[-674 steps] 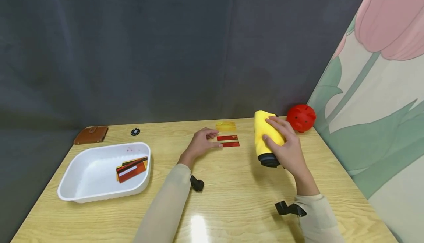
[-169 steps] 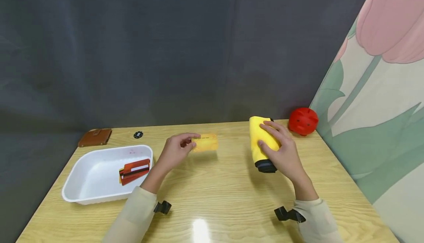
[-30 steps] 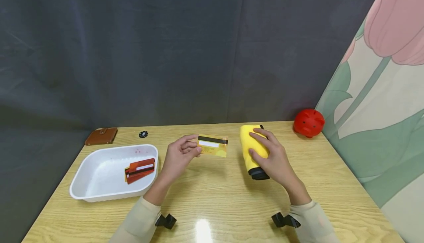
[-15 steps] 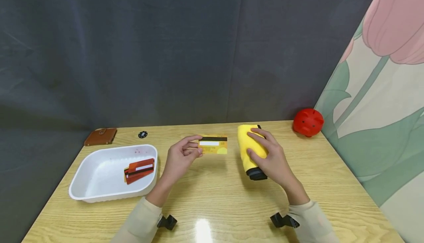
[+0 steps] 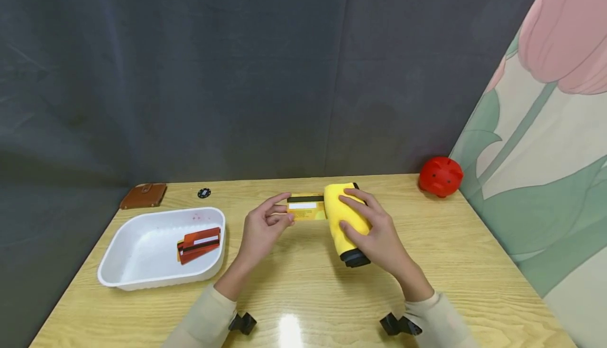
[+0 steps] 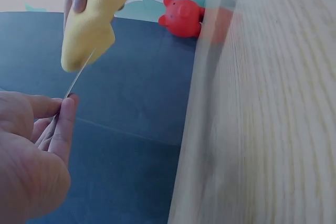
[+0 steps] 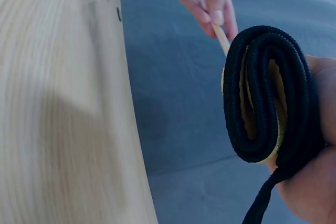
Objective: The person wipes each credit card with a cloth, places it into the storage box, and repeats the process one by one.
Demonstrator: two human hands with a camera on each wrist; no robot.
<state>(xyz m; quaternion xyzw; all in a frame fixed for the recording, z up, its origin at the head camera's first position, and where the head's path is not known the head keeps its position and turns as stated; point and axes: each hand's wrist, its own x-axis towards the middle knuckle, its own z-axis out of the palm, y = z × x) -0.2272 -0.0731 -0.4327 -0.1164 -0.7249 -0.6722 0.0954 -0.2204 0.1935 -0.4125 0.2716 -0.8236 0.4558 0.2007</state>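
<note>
My left hand point(image 5: 265, 225) pinches a yellow bank card point(image 5: 305, 209) by its left end, its dark stripe and white strip toward me. A rolled yellow cloth point(image 5: 341, 219) with black edging is gripped in my right hand point(image 5: 377, 232). The cloth's left side overlaps the card's right end in the head view. Seen from the left wrist, the card point(image 6: 79, 80) stands edge-on with its tip at the cloth point(image 6: 89, 32). The right wrist view shows the roll's black-edged end point(image 7: 268, 95), both hands above the table.
On the left stands a white tray point(image 5: 111, 253) with several red and yellow cards point(image 5: 199, 245) in it. Behind it lie a brown wallet point(image 5: 144, 196) and a black poker chip point(image 5: 204, 193). A red piggy bank point(image 5: 440, 176) sits at the back right, by the wall.
The last yellow card and both red ones have left the table. Over the last second my right hand has brought the cloth leftward onto the card, now turned stripe side toward me.
</note>
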